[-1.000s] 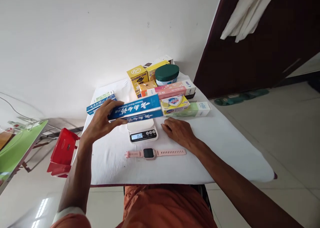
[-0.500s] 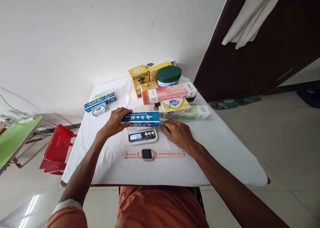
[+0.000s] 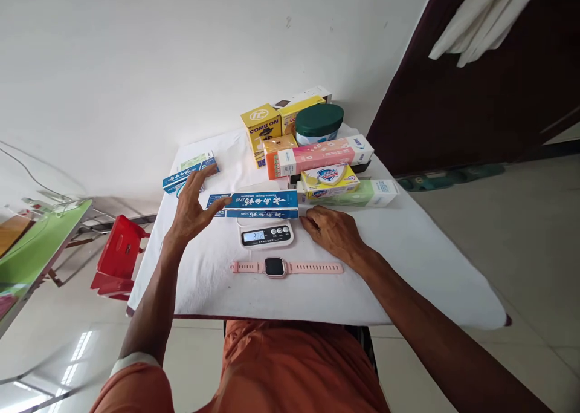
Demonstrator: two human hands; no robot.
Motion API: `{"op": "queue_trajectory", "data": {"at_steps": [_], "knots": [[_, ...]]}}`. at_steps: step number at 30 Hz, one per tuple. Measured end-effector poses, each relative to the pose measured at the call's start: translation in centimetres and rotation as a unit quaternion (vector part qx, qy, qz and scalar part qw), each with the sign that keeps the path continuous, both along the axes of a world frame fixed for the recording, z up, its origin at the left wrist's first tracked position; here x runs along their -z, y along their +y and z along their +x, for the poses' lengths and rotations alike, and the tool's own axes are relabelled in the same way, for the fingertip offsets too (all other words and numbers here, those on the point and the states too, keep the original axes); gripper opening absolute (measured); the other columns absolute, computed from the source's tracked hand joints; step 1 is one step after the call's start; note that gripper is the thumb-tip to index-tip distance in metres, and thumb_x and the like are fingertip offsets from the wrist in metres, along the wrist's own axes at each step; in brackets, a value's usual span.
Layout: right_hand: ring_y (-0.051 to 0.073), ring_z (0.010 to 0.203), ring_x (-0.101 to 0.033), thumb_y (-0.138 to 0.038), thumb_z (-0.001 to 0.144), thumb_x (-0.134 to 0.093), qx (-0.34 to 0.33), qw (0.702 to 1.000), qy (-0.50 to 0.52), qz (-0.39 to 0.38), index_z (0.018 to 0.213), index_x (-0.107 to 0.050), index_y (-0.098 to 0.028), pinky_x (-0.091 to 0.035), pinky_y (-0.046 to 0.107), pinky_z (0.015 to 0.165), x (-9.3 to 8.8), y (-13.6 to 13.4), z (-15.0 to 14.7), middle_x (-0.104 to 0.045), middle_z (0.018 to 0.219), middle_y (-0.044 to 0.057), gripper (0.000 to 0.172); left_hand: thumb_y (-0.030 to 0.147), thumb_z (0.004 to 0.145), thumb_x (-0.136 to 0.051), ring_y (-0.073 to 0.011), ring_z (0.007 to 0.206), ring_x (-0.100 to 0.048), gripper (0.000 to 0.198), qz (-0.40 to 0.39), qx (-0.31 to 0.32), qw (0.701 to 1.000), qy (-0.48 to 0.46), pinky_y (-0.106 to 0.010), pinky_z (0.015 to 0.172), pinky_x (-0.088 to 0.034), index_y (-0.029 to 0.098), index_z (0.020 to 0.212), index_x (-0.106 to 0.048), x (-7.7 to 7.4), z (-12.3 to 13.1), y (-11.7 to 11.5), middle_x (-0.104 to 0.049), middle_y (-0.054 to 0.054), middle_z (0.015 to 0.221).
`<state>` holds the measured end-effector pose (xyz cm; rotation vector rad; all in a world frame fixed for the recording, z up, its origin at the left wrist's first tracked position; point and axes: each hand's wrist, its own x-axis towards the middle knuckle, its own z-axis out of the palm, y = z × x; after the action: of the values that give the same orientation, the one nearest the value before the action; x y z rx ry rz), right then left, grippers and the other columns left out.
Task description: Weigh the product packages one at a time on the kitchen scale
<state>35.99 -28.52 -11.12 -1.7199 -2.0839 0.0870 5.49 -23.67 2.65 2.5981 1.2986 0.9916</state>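
A long blue toothpaste box (image 3: 258, 204) lies across the small white kitchen scale (image 3: 266, 234), whose display is lit. My left hand (image 3: 193, 204) hovers at the box's left end, fingers spread and open, thumb tip close to the box. My right hand (image 3: 333, 231) rests flat on the white tablecloth (image 3: 408, 250) just right of the scale, fingers loosely stretched, holding nothing. A pink smartwatch (image 3: 277, 267) lies flat in front of the scale.
Behind the scale stand a pink box (image 3: 317, 155), a yellow soap box (image 3: 330, 180), a green-white box (image 3: 362, 193), a yellow carton (image 3: 261, 129) and a green-lidded tub (image 3: 319, 123). Another blue box (image 3: 181, 174) lies far left. A red stool (image 3: 115, 259) stands left of the table.
My left hand lowered the blue box onto the scale and let go, its fingers now spread. The scale's reading changed. My right hand stayed put.
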Motion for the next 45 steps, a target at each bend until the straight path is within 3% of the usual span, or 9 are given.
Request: {"op": "queue_trajectory", "data": {"at_steps": [11,14,18,21,24,28,32,38,45], "knots": [[0.017,0.062,-0.06,-0.039,0.103,-0.042,-0.027,0.996,0.018,0.08,0.067,-0.06,-0.02,-0.029,0.03,0.056,1.4,0.2,0.6,-0.067,0.07,0.006,0.045,0.04,0.091,-0.072,-0.0319,0.129,-0.056,0.061,-0.122,0.075,0.971,0.192,-0.053,0.112,-0.04,0.023,0.145,-0.049,4.3,3.2,1.8,-0.061,-0.014,0.136],[0.017,0.06,-0.058,-0.04,0.104,-0.039,-0.041,0.994,0.022,0.098,0.066,-0.057,-0.021,-0.029,0.03,0.055,1.5,0.2,0.7,-0.065,0.068,0.006,0.046,0.037,0.093,-0.069,-0.0291,0.12,-0.06,0.051,-0.15,0.08,0.966,0.194,-0.049,0.104,-0.045,0.024,0.139,-0.053,4.0,2.6,2.0,-0.065,-0.011,0.127],[0.015,0.056,-0.055,-0.039,0.105,-0.038,-0.048,0.991,0.015,0.122,0.066,-0.054,-0.021,-0.029,0.03,0.054,1.6,0.2,0.8,-0.063,0.065,0.004,0.046,0.043,0.091,-0.071,-0.0277,0.118,-0.062,0.053,-0.168,0.083,0.973,0.132,-0.043,0.101,-0.048,0.025,0.137,-0.054,1.8,-0.9,2.1,-0.065,-0.011,0.128],[0.014,0.054,-0.053,-0.038,0.105,-0.039,-0.047,0.99,0.01,0.131,0.065,-0.052,-0.021,-0.029,0.029,0.054,1.8,0.3,0.8,-0.062,0.064,0.003,0.045,0.046,0.089,-0.071,-0.0282,0.118,-0.062,0.055,-0.139,0.028,0.984,0.105,-0.041,0.101,-0.049,0.023,0.137,-0.055,-0.4,-4.2,4.1,-0.063,-0.011,0.132],[0.013,0.053,-0.052,-0.037,0.105,-0.04,-0.043,0.988,0.011,0.145,0.064,-0.051,-0.021,-0.028,0.029,0.053,1.8,0.3,0.7,-0.061,0.063,0.002,0.045,0.045,0.09,-0.067,-0.0301,0.119,-0.059,0.054,-0.101,-0.099,0.98,0.137,-0.044,0.106,-0.045,0.022,0.137,-0.055,-1.7,-6.6,8.7,-0.062,-0.01,0.129],[0.012,0.052,-0.052,-0.034,0.105,-0.041,-0.044,0.982,0.005,0.183,0.064,-0.051,-0.02,-0.028,0.027,0.052,1.7,0.4,0.7,-0.059,0.061,0.001,0.045,0.04,0.092,-0.061,-0.0308,0.134,-0.049,0.054,-0.129,-0.267,0.935,0.196,-0.046,0.114,-0.036,0.026,0.143,-0.048,-1.1,-7.9,16.5,-0.055,-0.011,0.141],[0.011,0.049,-0.051,-0.029,0.105,-0.043,-0.044,0.975,-0.011,0.216,0.064,-0.052,-0.02,-0.028,0.026,0.051,1.6,0.5,0.7,-0.057,0.059,-0.001,0.043,0.037,0.093,-0.058,-0.0347,0.139,-0.043,0.051,-0.163,-0.308,0.913,0.213,-0.051,0.114,-0.033,0.026,0.142,-0.048,0.6,-8.0,21.5,-0.052,-0.015,0.144],[0.009,0.047,-0.049,-0.028,0.106,-0.043,-0.039,0.973,-0.015,0.227,0.063,-0.05,-0.019,-0.03,0.025,0.051,1.5,0.6,0.7,-0.054,0.058,-0.003,0.044,0.036,0.094,-0.052,-0.0381,0.142,-0.041,0.052,-0.212,-0.319,0.886,0.261,-0.057,0.112,-0.032,0.029,0.145,-0.046,2.2,-8.6,23.7,-0.05,-0.017,0.15],[0.009,0.048,-0.047,-0.028,0.107,-0.043,-0.037,0.974,-0.018,0.222,0.064,-0.051,-0.019,-0.03,0.025,0.052,1.4,0.5,0.6,-0.055,0.059,-0.003,0.044,0.046,0.092,-0.056,-0.0383,0.148,-0.036,0.068,-0.229,-0.315,0.875,0.288,-0.055,0.116,-0.031,0.029,0.155,-0.037,1.9,-9.0,23.7,-0.041,-0.017,0.16]]}}
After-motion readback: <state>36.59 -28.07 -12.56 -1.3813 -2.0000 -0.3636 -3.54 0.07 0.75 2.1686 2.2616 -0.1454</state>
